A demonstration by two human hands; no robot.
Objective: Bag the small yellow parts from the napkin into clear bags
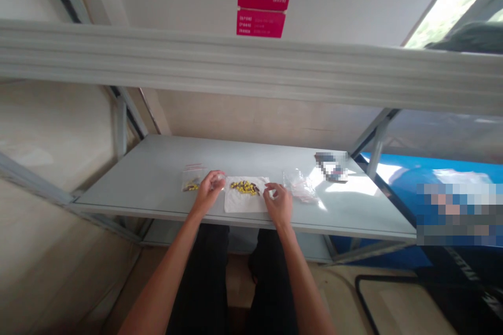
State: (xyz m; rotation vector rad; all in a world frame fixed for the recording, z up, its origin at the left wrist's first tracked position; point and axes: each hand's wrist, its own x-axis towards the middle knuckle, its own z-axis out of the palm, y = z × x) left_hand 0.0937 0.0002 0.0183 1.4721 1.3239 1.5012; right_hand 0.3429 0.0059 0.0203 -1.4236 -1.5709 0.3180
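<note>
A white cloth or paper sheet lies near the front edge of the table. On it is a loose pile of small yellow and dark brown pieces, too small to name surely. My left hand is at the sheet's left edge, fingers curled; something clear seems to be at the fingertips, but I cannot make it out. My right hand is over the sheet's right edge, thumb and forefinger pinched; whatever is between them is too small to tell. Left of my left hand lies a clear zip bag with similar pieces inside.
Clear plastic bags lie right of my right hand. A blurred-out object is at the back right. A grey shelf beam crosses above the table, with pink boxes beyond it. A blue surface stands to the right.
</note>
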